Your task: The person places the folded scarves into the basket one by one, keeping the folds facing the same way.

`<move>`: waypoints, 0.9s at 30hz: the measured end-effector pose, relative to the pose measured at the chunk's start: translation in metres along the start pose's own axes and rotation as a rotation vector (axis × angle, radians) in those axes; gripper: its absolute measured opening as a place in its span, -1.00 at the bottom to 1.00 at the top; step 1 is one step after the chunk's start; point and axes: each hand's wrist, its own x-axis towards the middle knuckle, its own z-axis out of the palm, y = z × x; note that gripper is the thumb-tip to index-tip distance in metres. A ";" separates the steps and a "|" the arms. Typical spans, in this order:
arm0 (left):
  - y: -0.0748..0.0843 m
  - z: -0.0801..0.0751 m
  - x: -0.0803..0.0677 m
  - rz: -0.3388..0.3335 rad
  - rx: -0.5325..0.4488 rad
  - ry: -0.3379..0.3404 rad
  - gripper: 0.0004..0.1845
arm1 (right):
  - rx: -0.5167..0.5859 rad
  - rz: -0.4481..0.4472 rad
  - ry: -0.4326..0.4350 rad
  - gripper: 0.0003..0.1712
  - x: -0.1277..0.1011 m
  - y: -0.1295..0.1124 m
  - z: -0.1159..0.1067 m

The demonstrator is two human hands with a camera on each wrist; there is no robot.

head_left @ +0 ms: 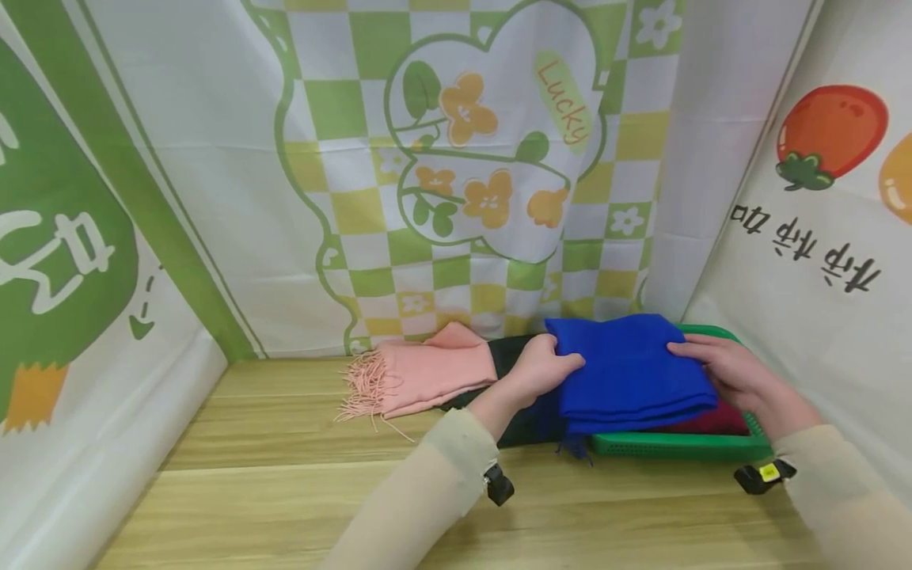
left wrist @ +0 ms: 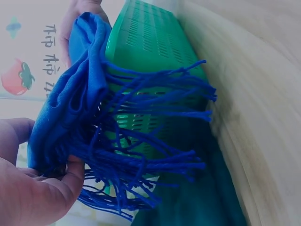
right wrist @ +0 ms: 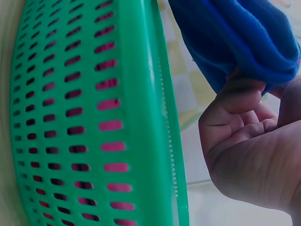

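Observation:
A folded blue scarf (head_left: 627, 368) with fringe is held up between both hands, over the left part of a green basket (head_left: 684, 447). My left hand (head_left: 537, 368) pinches its left edge; in the left wrist view the fingers (left wrist: 75, 176) curl under the fringed end. At the opposite edge, my right hand (head_left: 727, 376) grips the folded layers between thumb and curled fingers, as the right wrist view shows beside the basket wall (right wrist: 141, 113). Dark red cloth (head_left: 712, 421) lies inside the basket, partly covered by the scarf.
Left of the basket, a folded pink scarf (head_left: 435, 372) with fringe lies on the wooden table (head_left: 299, 475). Dark green cloth (head_left: 523, 427) lies between it and the basket, partly hidden by the left hand. Printed curtains (head_left: 484, 198) hang behind and at both sides.

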 end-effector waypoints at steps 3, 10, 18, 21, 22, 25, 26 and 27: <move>0.001 0.005 0.002 -0.002 0.003 0.003 -0.73 | 0.037 0.012 0.000 0.06 -0.001 -0.001 -0.004; 0.002 0.015 0.007 -0.024 -0.002 -0.020 -0.41 | 0.053 0.025 -0.017 0.03 -0.004 -0.003 -0.015; 0.004 0.029 0.013 -0.033 0.037 -0.027 -0.28 | 0.036 0.031 -0.006 -0.01 -0.005 0.002 -0.029; 0.004 0.034 0.014 -0.024 0.050 -0.027 -0.32 | 0.010 0.037 -0.001 0.03 -0.005 0.004 -0.034; 0.004 0.036 0.015 -0.022 0.054 -0.025 -0.34 | 0.002 0.038 -0.002 0.04 -0.005 0.004 -0.036; 0.005 0.042 0.017 -0.023 0.080 -0.016 -0.41 | -0.004 0.042 -0.005 0.06 -0.005 0.007 -0.041; 0.006 0.043 0.017 -0.025 0.091 -0.014 -0.44 | -0.002 0.045 -0.007 0.06 -0.005 0.008 -0.043; 0.006 0.045 0.018 -0.028 0.102 -0.012 -0.48 | 0.002 0.048 -0.006 0.06 -0.005 0.009 -0.044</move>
